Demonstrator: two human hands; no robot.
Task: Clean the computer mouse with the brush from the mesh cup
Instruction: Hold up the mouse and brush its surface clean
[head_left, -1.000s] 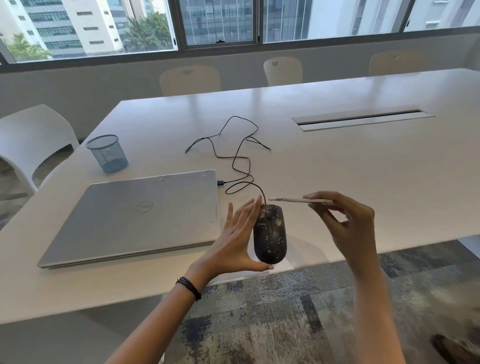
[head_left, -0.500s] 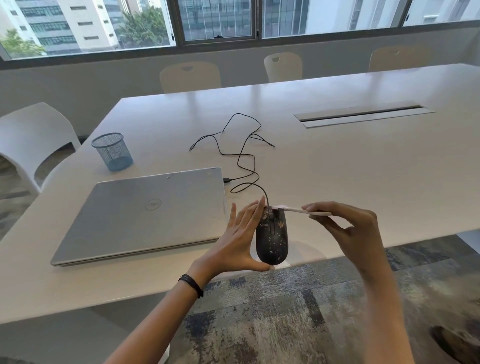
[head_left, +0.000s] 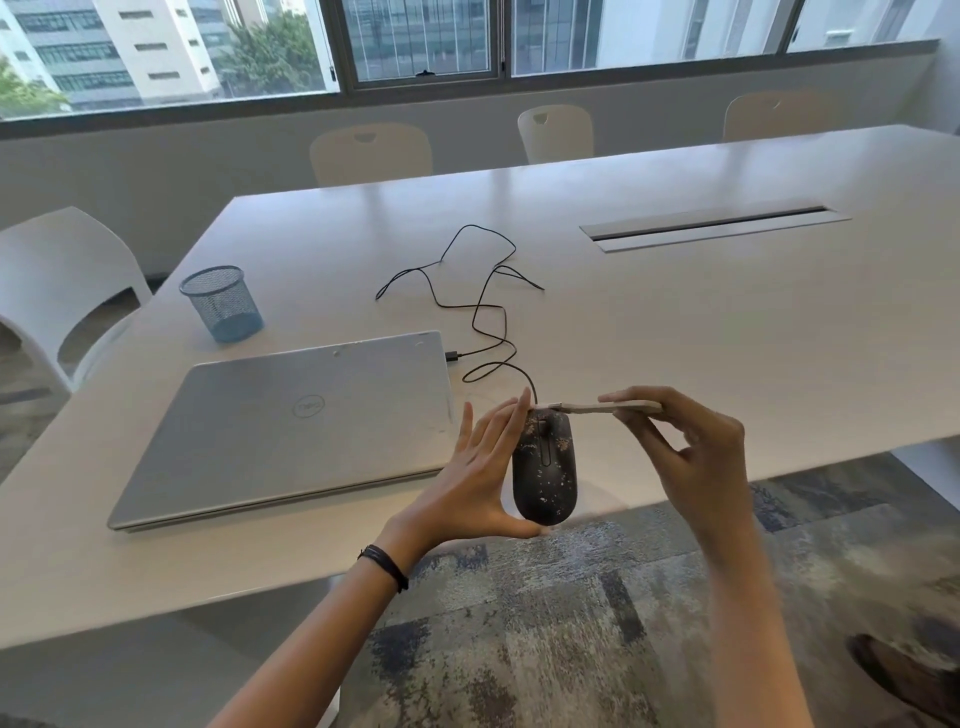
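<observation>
Both hands are busy: the left hand (head_left: 467, 483) props the computer mouse (head_left: 544, 467) upright between thumb and spread fingers at the tabletop (head_left: 727, 338) edge, while the right hand (head_left: 696, 457) pinches the brush (head_left: 597, 407), its tip touching the mouse's top end. Brushing looks barely begun. Pale specks dot the black shell, so most cleaning remains. Its mesh cup (head_left: 222, 304) stands well apart, beyond the laptop (head_left: 291, 421).

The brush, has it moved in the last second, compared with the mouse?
Yes. The brush has come down and leftward: its tip, earlier clear of the computer mouse, now rests on the mouse's front end by the cable.
</observation>
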